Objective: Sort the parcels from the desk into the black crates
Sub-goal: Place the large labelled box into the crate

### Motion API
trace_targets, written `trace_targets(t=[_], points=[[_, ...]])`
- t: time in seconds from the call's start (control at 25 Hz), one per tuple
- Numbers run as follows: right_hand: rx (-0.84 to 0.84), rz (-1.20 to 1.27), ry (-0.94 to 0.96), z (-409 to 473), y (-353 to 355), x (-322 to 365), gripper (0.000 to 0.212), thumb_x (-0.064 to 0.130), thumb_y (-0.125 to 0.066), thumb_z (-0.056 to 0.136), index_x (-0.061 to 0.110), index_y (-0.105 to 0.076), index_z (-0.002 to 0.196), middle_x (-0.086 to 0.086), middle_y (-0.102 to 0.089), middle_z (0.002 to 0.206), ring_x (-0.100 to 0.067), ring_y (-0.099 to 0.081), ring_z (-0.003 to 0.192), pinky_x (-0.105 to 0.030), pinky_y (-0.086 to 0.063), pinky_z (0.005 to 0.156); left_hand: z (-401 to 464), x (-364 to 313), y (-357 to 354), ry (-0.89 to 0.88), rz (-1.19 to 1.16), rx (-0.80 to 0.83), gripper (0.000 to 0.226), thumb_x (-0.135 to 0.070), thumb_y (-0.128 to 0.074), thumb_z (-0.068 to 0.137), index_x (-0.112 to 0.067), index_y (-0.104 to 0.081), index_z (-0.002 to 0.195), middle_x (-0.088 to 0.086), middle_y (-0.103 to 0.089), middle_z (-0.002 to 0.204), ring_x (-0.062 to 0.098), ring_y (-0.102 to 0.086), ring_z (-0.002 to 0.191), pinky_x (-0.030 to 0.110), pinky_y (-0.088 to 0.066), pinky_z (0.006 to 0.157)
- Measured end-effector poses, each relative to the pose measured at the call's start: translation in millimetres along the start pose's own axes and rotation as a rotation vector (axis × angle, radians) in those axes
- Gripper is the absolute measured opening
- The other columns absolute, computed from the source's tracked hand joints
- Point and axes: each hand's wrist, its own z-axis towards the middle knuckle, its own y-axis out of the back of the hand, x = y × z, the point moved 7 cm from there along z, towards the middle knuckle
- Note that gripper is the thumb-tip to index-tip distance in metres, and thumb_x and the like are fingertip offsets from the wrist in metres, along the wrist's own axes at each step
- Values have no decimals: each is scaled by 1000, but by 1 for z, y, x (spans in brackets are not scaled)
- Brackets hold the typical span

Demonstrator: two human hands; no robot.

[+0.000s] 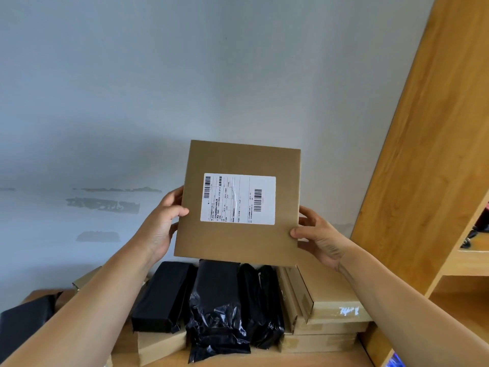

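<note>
The fingers (173,197) of the left hand (161,223) curl round the left edge of a flat cardboard parcel (238,202), with the thumb pressed on its front face; the fingers (308,215) of the right hand (320,237) curl behind its right edge, the thumb pinching the front near the lower right corner. Between the two hands the cardboard parcel is held up in the air, nearly upright and tilted a little, well above the table (277,360) and in front of a pale wall (158,75). A white shipping label (238,198) with barcodes sits on the face turned to the camera.

At the table's far left edge lies a dark grey bag (23,324), partly cut off by the forearm. Behind that forearm a corner of a brown box (84,280) shows against the wall. Toward the middle, a matte black parcel (161,295) rests on a flat cardboard box (161,345). Just beside it, touching, lies a glossy black plastic bag (215,311), its crumpled end toward the table's near edge, and next to that a second shiny black bag (260,305). To the right, slim cardboard boxes (293,295) stand on edge, leaning against a stack of flat cardboard boxes (333,311) at the table's right edge; the top one bears a small white mark. A wooden shelf unit (412,154) rises at the far right, with dark items on one shelf too small to make out.
</note>
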Motion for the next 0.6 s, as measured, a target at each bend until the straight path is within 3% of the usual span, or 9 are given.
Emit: trace_targets(t=[0.08, 0.2, 0.32, 0.4, 0.48, 0.6], points=[[-9, -14, 6, 0, -1, 0, 73, -8, -73, 71, 26, -47, 130, -9, -62, 120, -26, -67, 99, -38, -58, 76, 2, 0, -1, -10, 6, 19, 56, -16, -51, 69, -42, -58, 118, -15, -69, 108, 8, -55, 108, 32, -39, 83], [-43, -7, 48, -2, -2, 0, 70, -8, -73, 74, 30, -47, 127, -8, -61, 120, -27, -67, 100, -38, -59, 74, 6, -1, 2, -46, 42, 12, 56, -5, -51, 80, -42, -59, 122, -16, -66, 116, 8, -57, 110, 28, -40, 86], [-83, 26, 85, -4, -8, -3, 73, -6, -73, 75, 27, -44, 133, -10, -61, 122, -28, -65, 104, -38, -58, 77, 3, 5, 21, -41, 23, -256, 51, -7, -66, 83, -31, -55, 127, -10, -57, 128, 6, -55, 112, 20, -39, 84], [-117, 95, 105, -5, -16, -6, 74, -10, -71, 76, 25, -43, 135, -12, -61, 122, -28, -64, 106, -39, -57, 77, -6, 19, 29, 35, 39, -429, 68, -15, -74, 80, -21, -41, 139, -2, -47, 135, 13, -49, 118, 26, -36, 91], [-134, 170, 117, -5, -28, -12, 75, -14, -68, 75, 23, -42, 135, -14, -60, 123, -29, -64, 107, -38, -56, 76, -14, 34, 18, 102, -51, -432, 76, -17, -75, 80, -13, -32, 143, 4, -47, 138, 19, -49, 120, 34, -39, 97], [-132, 233, 112, -6, -49, -26, 77, -16, -67, 74, 24, -43, 134, -15, -58, 123, -29, -65, 104, -35, -56, 73, -21, 52, -7, 177, -245, -300, 54, -19, -72, 82, -12, -47, 128, 4, -59, 125, 20, -58, 112, 37, -49, 88]])
